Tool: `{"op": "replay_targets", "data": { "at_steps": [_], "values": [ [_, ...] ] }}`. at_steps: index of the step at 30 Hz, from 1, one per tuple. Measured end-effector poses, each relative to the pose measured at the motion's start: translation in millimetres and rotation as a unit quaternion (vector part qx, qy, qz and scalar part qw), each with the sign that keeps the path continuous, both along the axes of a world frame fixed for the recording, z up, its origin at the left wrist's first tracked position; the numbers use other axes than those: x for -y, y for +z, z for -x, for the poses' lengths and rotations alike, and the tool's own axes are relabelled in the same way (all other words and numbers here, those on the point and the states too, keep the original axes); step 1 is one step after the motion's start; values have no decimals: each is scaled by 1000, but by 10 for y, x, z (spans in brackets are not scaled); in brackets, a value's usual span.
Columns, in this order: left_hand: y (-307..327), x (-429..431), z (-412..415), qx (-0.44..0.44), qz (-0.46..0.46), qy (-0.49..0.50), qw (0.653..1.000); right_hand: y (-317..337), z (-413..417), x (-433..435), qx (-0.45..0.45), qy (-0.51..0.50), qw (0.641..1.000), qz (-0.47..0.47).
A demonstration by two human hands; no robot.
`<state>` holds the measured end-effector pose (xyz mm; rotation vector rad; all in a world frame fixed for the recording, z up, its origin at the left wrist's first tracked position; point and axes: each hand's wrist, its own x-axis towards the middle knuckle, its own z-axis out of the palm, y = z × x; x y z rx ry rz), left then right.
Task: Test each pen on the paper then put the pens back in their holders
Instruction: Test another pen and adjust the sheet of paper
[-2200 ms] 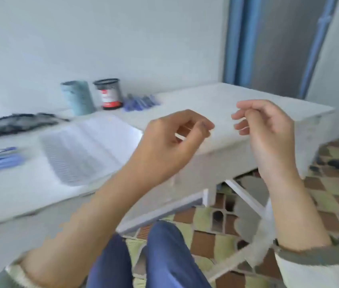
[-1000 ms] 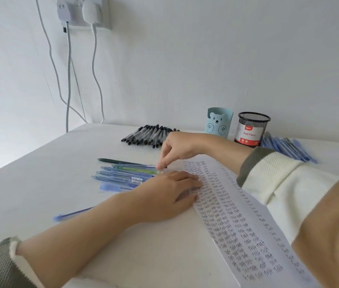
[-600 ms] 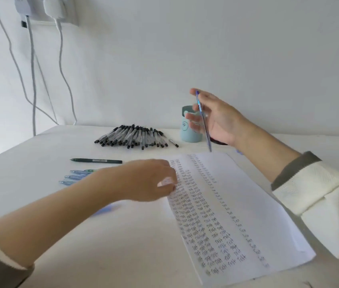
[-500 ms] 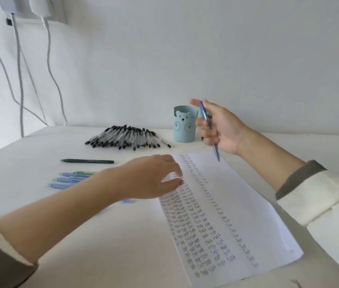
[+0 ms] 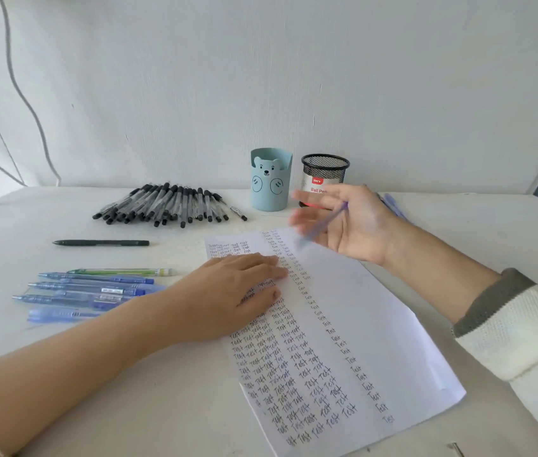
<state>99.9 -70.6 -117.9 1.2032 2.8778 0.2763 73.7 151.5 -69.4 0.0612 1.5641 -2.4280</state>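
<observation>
- Pens lie in groups on a white table [image 5: 63, 374] around a sheet of paper [image 5: 369, 324] covered in columns of the handwritten word "Test".
- Beyond the paper's far-left corner, a fanned heap of black-capped pens [image 5: 165, 206] rests near the wall.
- Left of the paper, a single dark pen [image 5: 101, 242] lies alone; nearer the camera, a green pen [image 5: 119, 271] sits alongside a row of blue pens [image 5: 86, 291].
- Behind the paper's far edge stand two holders side by side: a light-blue bear cup [image 5: 270, 179] and a black mesh cup [image 5: 324, 174] labelled "Ball Pen".
- More blue pens [image 5: 392, 206] show just behind the right wrist, beside the mesh cup.
- Left hand [image 5: 231, 295] lies flat, palm down, on the paper's left half, fingers [image 5: 261, 268] extended and close together, hiding some of the writing.
- Right hand [image 5: 350, 222] hovers above the paper's far end, in front of the mesh cup's lower part, holding a blue pen [image 5: 323, 225] whose tip slants down towards the sheet.
- Motion blur smears that hand; its fingers appear loosely spread, with the pen seemingly held between thumb and fingers.
</observation>
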Motion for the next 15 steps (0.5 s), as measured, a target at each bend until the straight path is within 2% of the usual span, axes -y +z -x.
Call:
{"op": "replay_targets", "data": {
  "at_steps": [3,7,9,13,15],
  "values": [
    [-17,9,6,22,20,-4,1000,-76,-59,-60,13,26,998,-61],
    [-46,4,29,21,40,-6,999,-165,-158,-119,-33,60,993,-101],
    [-40,6,27,16,46,-7,999,-238,-211,-132,-55,36,986,-156],
    [-21,-5,20,12,51,-9,999,-400,-228,-68,-127,-79,942,-301],
    [-30,-3,18,11,46,-10,999,-465,-221,0,-190,-118,903,-366]
  ]
}}
